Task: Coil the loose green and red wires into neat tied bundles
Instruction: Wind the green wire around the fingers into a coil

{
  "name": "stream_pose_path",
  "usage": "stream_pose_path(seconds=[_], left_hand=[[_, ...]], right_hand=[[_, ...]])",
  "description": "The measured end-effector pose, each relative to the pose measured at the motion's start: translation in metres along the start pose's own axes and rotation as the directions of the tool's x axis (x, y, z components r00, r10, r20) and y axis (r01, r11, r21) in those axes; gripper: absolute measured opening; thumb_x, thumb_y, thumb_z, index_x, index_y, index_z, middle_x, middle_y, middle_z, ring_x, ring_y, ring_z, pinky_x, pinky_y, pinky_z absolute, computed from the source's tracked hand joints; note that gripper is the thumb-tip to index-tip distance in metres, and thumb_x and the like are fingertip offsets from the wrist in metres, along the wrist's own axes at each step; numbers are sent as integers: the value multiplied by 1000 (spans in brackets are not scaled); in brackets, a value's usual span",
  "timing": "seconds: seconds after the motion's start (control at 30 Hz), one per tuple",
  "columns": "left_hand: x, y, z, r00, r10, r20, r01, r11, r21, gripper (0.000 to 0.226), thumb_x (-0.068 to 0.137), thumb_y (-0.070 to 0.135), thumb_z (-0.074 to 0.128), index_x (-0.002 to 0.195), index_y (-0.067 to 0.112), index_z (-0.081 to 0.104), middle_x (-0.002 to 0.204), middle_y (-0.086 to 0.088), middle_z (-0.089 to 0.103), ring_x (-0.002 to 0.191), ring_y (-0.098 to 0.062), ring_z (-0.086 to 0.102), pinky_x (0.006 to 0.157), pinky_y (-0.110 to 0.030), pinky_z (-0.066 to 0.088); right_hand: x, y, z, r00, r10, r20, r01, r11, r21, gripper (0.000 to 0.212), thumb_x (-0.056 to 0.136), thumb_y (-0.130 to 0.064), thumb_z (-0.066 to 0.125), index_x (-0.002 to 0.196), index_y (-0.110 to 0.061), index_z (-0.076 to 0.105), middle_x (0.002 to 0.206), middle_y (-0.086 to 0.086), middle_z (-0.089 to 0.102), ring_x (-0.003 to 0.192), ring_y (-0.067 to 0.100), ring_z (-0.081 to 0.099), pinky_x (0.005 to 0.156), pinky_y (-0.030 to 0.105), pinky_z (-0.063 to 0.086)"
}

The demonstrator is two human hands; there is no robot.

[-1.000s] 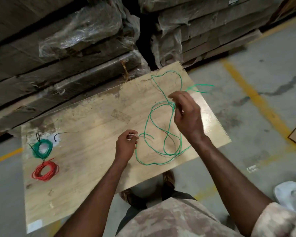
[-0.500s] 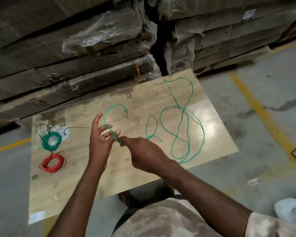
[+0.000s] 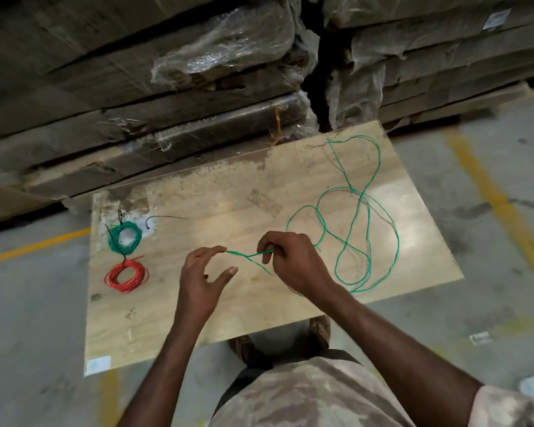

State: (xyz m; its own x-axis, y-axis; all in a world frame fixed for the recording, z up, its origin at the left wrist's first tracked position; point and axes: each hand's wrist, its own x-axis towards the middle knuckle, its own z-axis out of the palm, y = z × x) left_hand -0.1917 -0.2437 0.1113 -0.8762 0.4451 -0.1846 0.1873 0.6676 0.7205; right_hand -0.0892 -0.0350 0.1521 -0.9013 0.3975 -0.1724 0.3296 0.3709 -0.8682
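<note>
1. Pinched between the curled fingers of the right hand (image 3: 293,260), the loose green wire (image 3: 366,229) runs in a short taut stretch to the left hand (image 3: 202,282), whose fingertip and thumb seem to nip its end while the other fingers spread loose.
2. Thin and light, that wire looks springy; I'd judge it wants to uncurl, so hold it near the end and feed loops hand to hand.
3. Most of it sprawls in crossing loops on the board (image 3: 228,211), right of the hands, reaching the far edge.
4. Left on the board lie a red bundle (image 3: 126,277) and, just beyond, a green bundle (image 3: 124,237), with a black tie (image 3: 164,217) beside it.
5. Where the wire passes under the right wrist is hidden; its far end I cannot pick out.
</note>
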Motion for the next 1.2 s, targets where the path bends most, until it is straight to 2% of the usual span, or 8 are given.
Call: stream_pose_path(seconds=[0.2,0.33,0.47,0.73,0.87,0.97,1.03,1.2], left_hand=[[-4,16,3,984,23,179,21,971,-238,10,110,24,63,107,21,72,123,12,79,116,-13,74,97,-39,58],[-13,41,3,924,-108,367,322,736,-596,16,117,22,46,109,10,52,94,-17,76,88,-30,74,94,-42,60],[-16,48,1,907,-79,415,372,612,-698,17,113,18,52,115,6,64,76,-3,51,71,-16,55,87,-41,59],[-22,51,-19,865,7,501,479,280,-832,11,109,18,56,115,11,63,83,0,51,71,-12,55,86,-37,62],[-19,70,-30,903,-26,430,429,153,-890,28,109,0,36,113,10,62,68,6,43,51,-3,41,60,-21,50],[-1,93,-45,950,-8,312,311,-30,-950,27,109,7,43,121,7,68,74,4,57,53,-2,48,62,-18,53],[22,106,-55,987,-35,160,161,26,-987,30,112,6,46,134,4,65,96,-2,75,69,-3,65,77,-21,61],[83,100,-66,959,-65,-277,-172,644,-745,42,112,0,49,154,3,52,120,-10,79,100,-19,77,100,-39,62]], right_hand=[[25,2,-25,978,197,-64,-148,880,452,41,76,11,43,83,-11,77,69,10,77,63,16,55,64,31,40],[39,1,-36,965,245,-95,-147,802,579,34,86,14,46,93,-2,75,73,14,75,60,14,52,61,23,42],[52,2,-45,937,301,-175,-129,765,631,37,89,15,46,94,-8,74,75,11,76,63,14,53,56,16,41],[65,20,-64,895,379,-236,-104,691,715,40,91,16,41,92,-10,73,67,2,61,61,11,49,58,22,33],[68,28,-64,905,363,-219,-152,760,631,40,91,11,42,89,-12,74,67,1,62,61,11,48,59,25,33],[60,32,-48,970,122,-210,-85,981,176,32,90,-7,46,88,-19,76,70,-2,66,64,18,57,63,33,42],[42,27,-28,997,-74,-37,68,986,-153,32,90,-14,45,100,-20,75,82,-4,66,76,24,62,71,34,44],[-13,-19,10,896,-212,390,338,896,-290,33,100,-29,43,129,-34,59,115,-1,72,103,28,67,79,40,52]])
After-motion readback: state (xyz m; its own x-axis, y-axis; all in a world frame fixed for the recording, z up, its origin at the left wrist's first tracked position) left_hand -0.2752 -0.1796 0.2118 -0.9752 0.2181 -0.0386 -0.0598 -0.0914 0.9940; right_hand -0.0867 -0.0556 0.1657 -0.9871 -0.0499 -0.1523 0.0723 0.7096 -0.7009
